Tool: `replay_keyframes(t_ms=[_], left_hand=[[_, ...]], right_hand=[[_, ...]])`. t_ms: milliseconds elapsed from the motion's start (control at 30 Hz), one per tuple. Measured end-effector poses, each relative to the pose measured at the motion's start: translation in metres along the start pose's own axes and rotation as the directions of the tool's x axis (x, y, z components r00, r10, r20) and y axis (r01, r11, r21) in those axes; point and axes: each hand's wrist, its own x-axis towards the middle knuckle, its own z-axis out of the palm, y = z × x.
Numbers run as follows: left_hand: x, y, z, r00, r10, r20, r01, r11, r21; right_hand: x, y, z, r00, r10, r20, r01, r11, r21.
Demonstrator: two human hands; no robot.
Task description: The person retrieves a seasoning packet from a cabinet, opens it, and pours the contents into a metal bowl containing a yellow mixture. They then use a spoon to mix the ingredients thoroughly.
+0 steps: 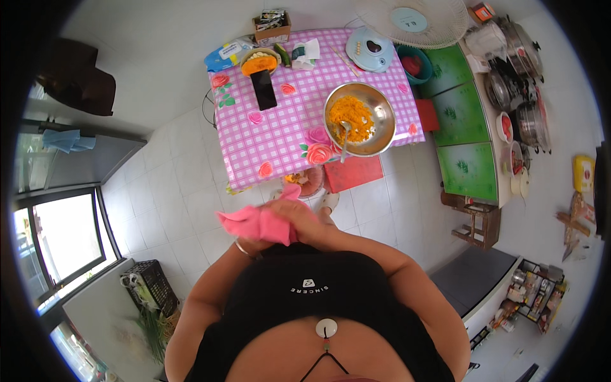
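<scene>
We are wiping both hands, left (270, 219) and right (302, 219), clenched in the pink cloth (254, 224); next, let go.

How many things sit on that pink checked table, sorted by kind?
Round steel bowl of orange shreds: 1
Small bowl of orange food: 1
Black flat slab: 1
Brown cardboard box: 1
Round pale-blue appliance: 1
Total: 5

Pink cloth (254, 224) hides the left hand (258, 240); box (272, 25) contents too small
</scene>
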Motion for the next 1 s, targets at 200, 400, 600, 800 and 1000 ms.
replay_keyframes(t_ms=[200, 400, 600, 800, 1000], left_hand=[[0.004, 0.014, 0.004, 0.991, -0.067, 0.114, 0.113, 0.878, -0.466], [0.018, -0.006, -0.002, 0.967, -0.174, -0.185, 0.051, 0.847, -0.529], [0.021, 0.014, 0.006, 0.905, -0.079, -0.417, -0.066, 0.944, -0.322], [0.055, 0.033, -0.015, 0.730, 0.178, -0.660, -0.219, 0.976, 0.021], [0.097, 0.075, -0.071, 0.758, 0.343, -0.555, -0.187, 0.929, 0.318]], right_hand=[[0.025, 0.007, -0.011, 0.972, 0.164, -0.166, -0.064, 0.872, 0.486], [0.058, 0.076, -0.043, 0.952, -0.212, -0.222, 0.218, 0.976, 0.005], [0.062, 0.058, -0.028, 0.931, -0.364, -0.001, 0.240, 0.614, -0.752], [0.058, 0.042, -0.044, 0.876, -0.323, 0.357, 0.301, -0.212, -0.930], [-0.008, 0.047, -0.091, 0.951, -0.250, -0.181, -0.213, -0.108, -0.971]])
